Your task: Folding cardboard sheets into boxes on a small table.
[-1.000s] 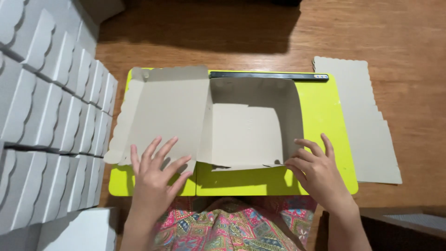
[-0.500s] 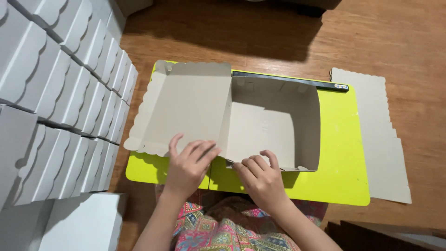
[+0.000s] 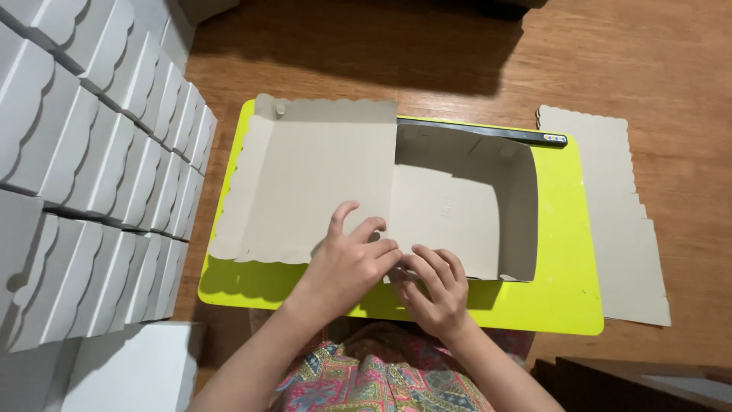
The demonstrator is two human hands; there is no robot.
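A grey cardboard box (image 3: 457,206) lies half folded on a bright yellow-green board (image 3: 568,290), its lid flap (image 3: 320,179) spread flat to the left with scalloped edges. My left hand (image 3: 347,263) and my right hand (image 3: 435,286) meet at the near edge of the box, where the lid joins the tray part. Fingers of both hands press and pinch the near wall flap there. The far and right walls of the box stand upright.
Rows of folded white scalloped boxes (image 3: 91,152) are stacked along the left. Flat unfolded cardboard blanks (image 3: 618,221) lie on the wooden floor at the right. A dark ruler (image 3: 488,133) rests along the board's far edge. Patterned fabric (image 3: 381,381) covers my lap below.
Both hands moved inward from the box's outer near corners and now meet at its near middle edge. The camera view shifted a little to the left.
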